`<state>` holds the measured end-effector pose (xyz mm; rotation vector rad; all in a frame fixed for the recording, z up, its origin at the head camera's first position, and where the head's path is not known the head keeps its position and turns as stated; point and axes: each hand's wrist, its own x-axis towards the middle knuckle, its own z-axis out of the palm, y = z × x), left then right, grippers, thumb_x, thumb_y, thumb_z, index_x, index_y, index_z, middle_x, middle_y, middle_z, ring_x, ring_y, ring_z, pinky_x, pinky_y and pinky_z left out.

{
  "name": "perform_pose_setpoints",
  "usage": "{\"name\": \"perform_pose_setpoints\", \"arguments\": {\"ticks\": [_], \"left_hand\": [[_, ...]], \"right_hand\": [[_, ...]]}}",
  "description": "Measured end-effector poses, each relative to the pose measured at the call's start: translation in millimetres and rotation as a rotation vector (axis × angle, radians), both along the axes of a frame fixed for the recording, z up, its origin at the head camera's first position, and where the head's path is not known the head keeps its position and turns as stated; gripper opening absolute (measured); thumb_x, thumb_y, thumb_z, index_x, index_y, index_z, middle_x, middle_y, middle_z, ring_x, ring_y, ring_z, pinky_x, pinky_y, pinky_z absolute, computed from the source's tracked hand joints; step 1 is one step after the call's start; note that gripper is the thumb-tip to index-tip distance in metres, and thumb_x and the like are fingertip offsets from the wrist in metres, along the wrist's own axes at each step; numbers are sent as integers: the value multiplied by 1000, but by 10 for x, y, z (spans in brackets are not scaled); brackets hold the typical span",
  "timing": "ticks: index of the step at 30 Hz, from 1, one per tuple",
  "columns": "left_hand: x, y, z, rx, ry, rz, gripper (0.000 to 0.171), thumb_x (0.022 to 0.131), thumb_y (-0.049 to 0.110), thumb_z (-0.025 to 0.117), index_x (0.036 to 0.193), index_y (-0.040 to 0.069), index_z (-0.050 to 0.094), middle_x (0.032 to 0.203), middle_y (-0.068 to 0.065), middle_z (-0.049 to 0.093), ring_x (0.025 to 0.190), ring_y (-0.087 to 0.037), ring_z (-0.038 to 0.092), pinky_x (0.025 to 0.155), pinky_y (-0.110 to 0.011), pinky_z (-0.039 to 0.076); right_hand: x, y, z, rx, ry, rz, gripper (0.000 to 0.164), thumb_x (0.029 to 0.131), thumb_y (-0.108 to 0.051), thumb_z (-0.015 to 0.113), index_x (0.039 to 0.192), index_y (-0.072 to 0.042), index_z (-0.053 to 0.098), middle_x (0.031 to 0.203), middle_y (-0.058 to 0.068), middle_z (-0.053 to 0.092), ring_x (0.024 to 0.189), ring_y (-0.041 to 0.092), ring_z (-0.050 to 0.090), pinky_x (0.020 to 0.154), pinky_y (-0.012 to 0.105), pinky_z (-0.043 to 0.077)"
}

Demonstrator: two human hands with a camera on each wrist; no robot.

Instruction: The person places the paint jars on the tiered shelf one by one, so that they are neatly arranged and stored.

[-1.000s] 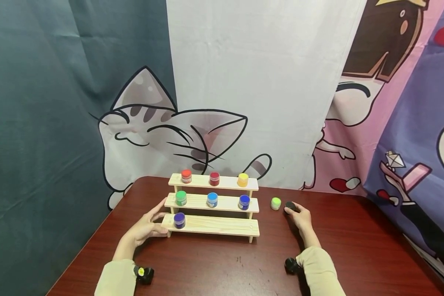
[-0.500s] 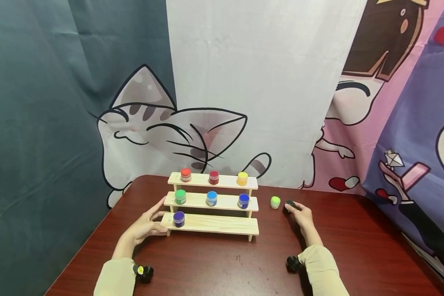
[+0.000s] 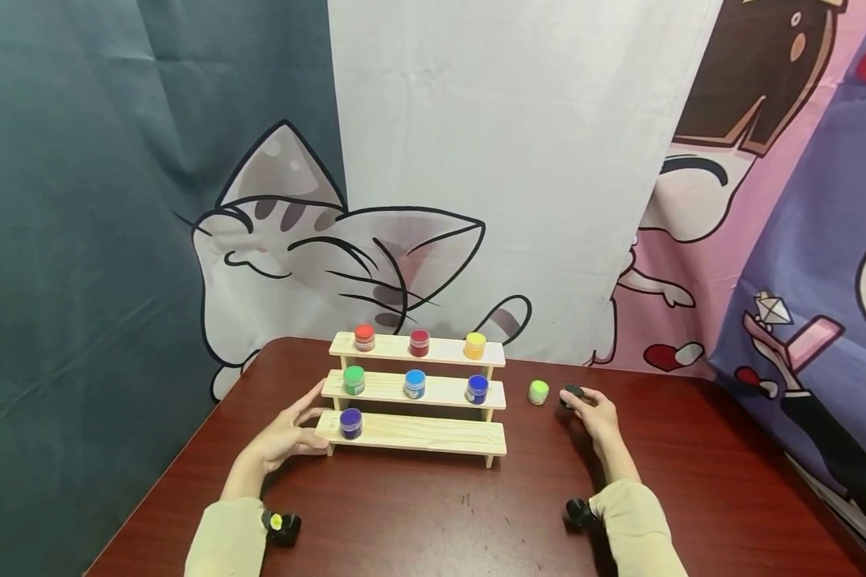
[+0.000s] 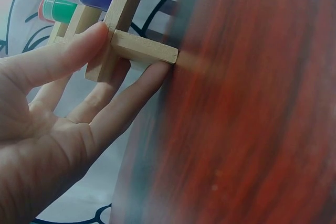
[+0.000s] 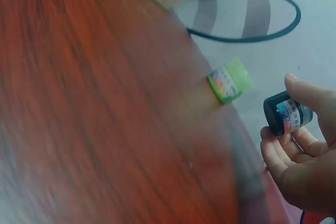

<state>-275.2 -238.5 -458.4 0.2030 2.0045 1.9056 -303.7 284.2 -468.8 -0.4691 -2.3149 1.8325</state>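
A three-tier wooden display stand point(image 3: 433, 433) sits on the table with small paint jars on its steps. My left hand point(image 3: 281, 442) grips the left end of its bottom step; in the left wrist view the thumb lies against the board and fingers reach under it by the leg point(image 4: 144, 47). On that step, at the left, is a purple-blue paint jar point(image 3: 350, 423). My right hand point(image 3: 597, 417) holds a black paint jar point(image 5: 287, 114) between thumb and fingers, to the right of the stand. A light green paint jar point(image 3: 538, 392) stands on the table between them.
Red point(image 3: 364, 337), dark red point(image 3: 419, 343) and yellow point(image 3: 475, 345) jars stand on the top step. Green point(image 3: 354, 380), light blue point(image 3: 414, 384) and dark blue point(image 3: 477, 389) jars occupy the middle one. A printed curtain point(image 3: 534, 160) hangs behind the table point(image 3: 404, 513).
My right hand has shifted slightly right with the black jar, which now looks tilted and a bit raised. The left hand keeps its hold on the stand. The head view has shifted slightly.
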Motion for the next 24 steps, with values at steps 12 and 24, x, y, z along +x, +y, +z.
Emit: {"name": "perform_pose_setpoints", "arguments": {"ticks": [12, 24], "left_hand": [[8, 1, 26, -4, 3, 6, 106, 80, -9, 65, 158, 27, 2, 153, -37, 16, 78, -17, 67, 80, -33, 59], [-2, -5, 14, -3, 2, -1, 106, 80, -7, 65, 158, 27, 1, 154, -36, 13, 77, -16, 66, 81, -33, 59]], "right_hand": [[22, -193, 303, -66, 47, 66, 57, 89, -33, 71, 129, 0, 47, 91, -17, 56, 86, -11, 54, 82, 8, 48], [102, -413, 557, -33, 117, 118, 34, 88, -26, 72, 111, -9, 54, 82, -23, 58, 88, -3, 53, 88, 18, 45]]}}
